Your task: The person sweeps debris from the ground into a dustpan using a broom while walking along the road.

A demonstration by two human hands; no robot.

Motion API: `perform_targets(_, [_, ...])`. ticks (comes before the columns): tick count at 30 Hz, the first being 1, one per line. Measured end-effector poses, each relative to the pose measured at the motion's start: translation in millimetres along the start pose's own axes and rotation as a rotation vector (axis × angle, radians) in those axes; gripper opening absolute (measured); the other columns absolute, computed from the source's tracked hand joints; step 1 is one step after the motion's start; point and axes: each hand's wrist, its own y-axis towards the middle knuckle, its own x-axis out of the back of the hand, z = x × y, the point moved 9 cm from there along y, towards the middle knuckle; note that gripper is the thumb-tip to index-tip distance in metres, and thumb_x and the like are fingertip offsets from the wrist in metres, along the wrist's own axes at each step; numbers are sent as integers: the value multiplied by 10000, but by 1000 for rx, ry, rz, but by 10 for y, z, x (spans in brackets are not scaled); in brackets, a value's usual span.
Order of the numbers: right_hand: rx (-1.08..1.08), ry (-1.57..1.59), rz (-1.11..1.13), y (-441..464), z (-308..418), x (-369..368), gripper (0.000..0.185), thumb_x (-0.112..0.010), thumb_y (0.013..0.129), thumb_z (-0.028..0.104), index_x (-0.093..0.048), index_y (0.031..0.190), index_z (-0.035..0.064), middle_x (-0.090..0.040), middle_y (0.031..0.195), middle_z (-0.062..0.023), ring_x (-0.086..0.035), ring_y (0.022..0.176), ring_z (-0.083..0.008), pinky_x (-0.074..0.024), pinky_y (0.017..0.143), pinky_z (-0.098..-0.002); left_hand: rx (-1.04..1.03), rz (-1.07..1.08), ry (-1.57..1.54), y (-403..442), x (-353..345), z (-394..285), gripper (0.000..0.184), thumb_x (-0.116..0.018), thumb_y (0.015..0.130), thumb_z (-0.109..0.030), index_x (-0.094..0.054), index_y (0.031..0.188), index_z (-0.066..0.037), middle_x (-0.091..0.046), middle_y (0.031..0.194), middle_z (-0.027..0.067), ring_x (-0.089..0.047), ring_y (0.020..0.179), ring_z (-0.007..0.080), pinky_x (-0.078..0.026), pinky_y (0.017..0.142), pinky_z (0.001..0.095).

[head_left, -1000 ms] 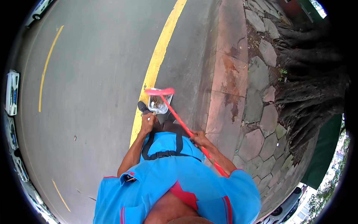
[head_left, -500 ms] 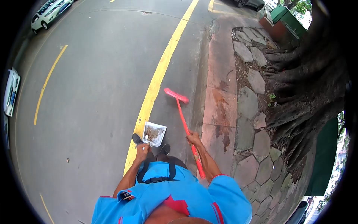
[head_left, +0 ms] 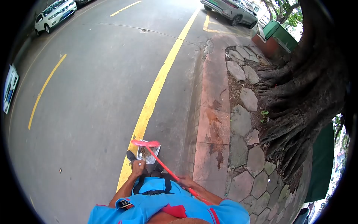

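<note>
My left hand (head_left: 138, 166) is closed on the handle of a white dustpan (head_left: 150, 158), which is low in front of my feet and has brown debris in it. My right hand (head_left: 185, 182) grips the red shaft of a broom (head_left: 161, 163). The broom's pinkish-red head (head_left: 146, 143) lies across the far edge of the dustpan, near the yellow line, and hides part of the pan. The shaft runs from there down to the right, past my right hand and along my forearm.
A yellow line (head_left: 160, 77) runs along the road. To the right are a reddish curb (head_left: 213, 123), stone paving (head_left: 241, 120) and a large tree trunk (head_left: 309, 97). A grey car (head_left: 233, 11) stands ahead; a white car (head_left: 56, 15) is at upper left.
The broom head has swung left from the road beside the curb to over the dustpan. My right hand has moved down and inward. The view has tilted up, showing more road and the grey car.
</note>
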Motion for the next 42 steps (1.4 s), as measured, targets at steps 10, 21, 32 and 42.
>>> perform_targets(10, [217,-122,-270,955,771,557,534,-599,757,85,-515,1284,61,-551,595,-38,-506,441,-114,-410,403,-272,44,-7,-42,2,-5,-26,371,-460,819,-220,-595,585,33,-585,546,92,-559,535,175,-434,558,310])
perform_targets(21, [233,-385,-288,1299,423,505,322,-608,711,134,-643,999,-6,-594,577,-107,-586,468,-179,-465,444,-343,-7,-19,-30,19,0,52,330,-472,797,-204,-603,594,20,-600,558,101,-579,539,179,-451,555,307])
perform_targets(32, [37,-32,-65,-30,148,140,561,-584,729,30,-513,1285,48,-547,590,-19,-484,431,-95,-391,382,-259,-40,-8,-40,-53,25,-230,473,-457,910,-296,-546,571,22,-530,527,89,-520,531,179,-397,543,328])
perform_targets(42, [207,-150,-262,1116,852,336,541,-566,767,44,-481,1301,25,-521,564,-55,-505,430,-142,-406,370,-285,59,36,-110,-84,35,-344,368,-435,841,-228,-560,614,33,-576,629,99,-525,619,156,-410,587,289])
